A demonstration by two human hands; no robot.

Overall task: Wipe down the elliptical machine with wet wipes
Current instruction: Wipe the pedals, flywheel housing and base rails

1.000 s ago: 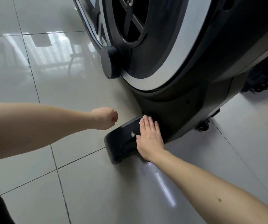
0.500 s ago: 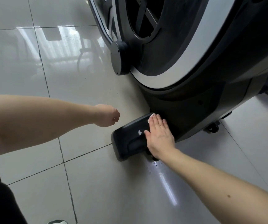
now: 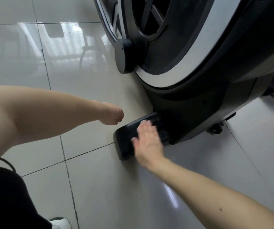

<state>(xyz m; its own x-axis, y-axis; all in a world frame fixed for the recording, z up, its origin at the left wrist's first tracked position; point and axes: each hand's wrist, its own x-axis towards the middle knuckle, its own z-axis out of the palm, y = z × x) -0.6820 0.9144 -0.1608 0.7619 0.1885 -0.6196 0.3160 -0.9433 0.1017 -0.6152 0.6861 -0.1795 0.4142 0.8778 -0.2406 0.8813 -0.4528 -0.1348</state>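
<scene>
The elliptical machine point(image 3: 190, 100) fills the upper right, black with a white band round its flywheel housing. Its black foot cap point(image 3: 124, 139) sticks out onto the floor tiles. My right hand point(image 3: 147, 142) lies flat on top of that foot, fingers straight, blurred by motion. A bit of white wet wipe point(image 3: 142, 123) shows under the fingertips; the remainder is hidden beneath the palm. My left hand point(image 3: 113, 115) hovers above the floor to the left of the foot, fingers curled into a loose fist, holding nothing that I can see.
Glossy grey floor tiles point(image 3: 67, 80) spread to the left and front. A black crank disc point(image 3: 123, 57) hangs beside the flywheel. A transport wheel point(image 3: 215, 129) sits behind the foot. My dark trouser leg point(image 3: 5, 200) and a white shoe point(image 3: 58, 223) are at lower left.
My right hand has slid along the foot cap, from near the housing toward me, and its fingers have spread a little. The camera has shifted, moving the machine rightward in view.
</scene>
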